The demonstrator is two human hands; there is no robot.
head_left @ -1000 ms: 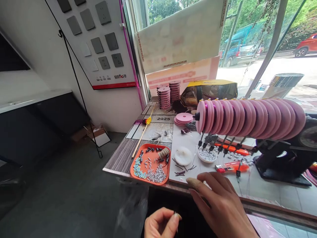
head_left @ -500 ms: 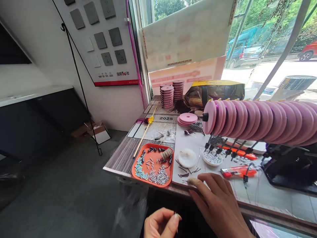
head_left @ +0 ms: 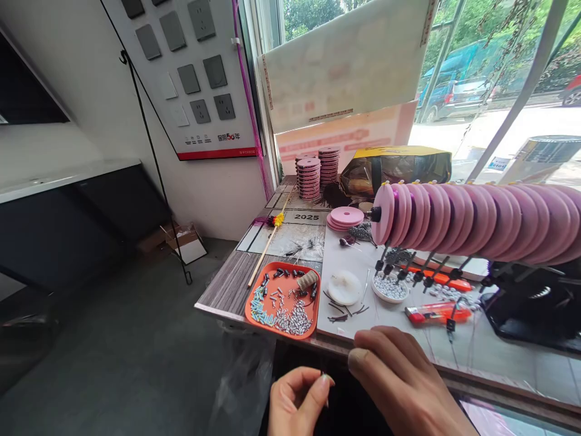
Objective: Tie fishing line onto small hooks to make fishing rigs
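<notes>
My left hand is low in view, below the table edge, with thumb and forefinger pinched on something thin and dark that I cannot make out. My right hand hovers over the table's near edge, fingers curled downward, and whatever is under them is hidden. Just beyond lie an orange tray of small beads and tubes, a white disc, a small bowl of silver beads and an orange lighter. A long row of pink spools sits on a black stand at the right.
Stacks of pink spools stand at the table's back beside a yellow-topped bag. A thin wooden stick lies on the left part of the table. A black stand leans by the wall with a switch display board.
My right hand has drawn slightly back toward me from the table's edge. The view has shifted a little to the left. My left hand keeps its pinch.
</notes>
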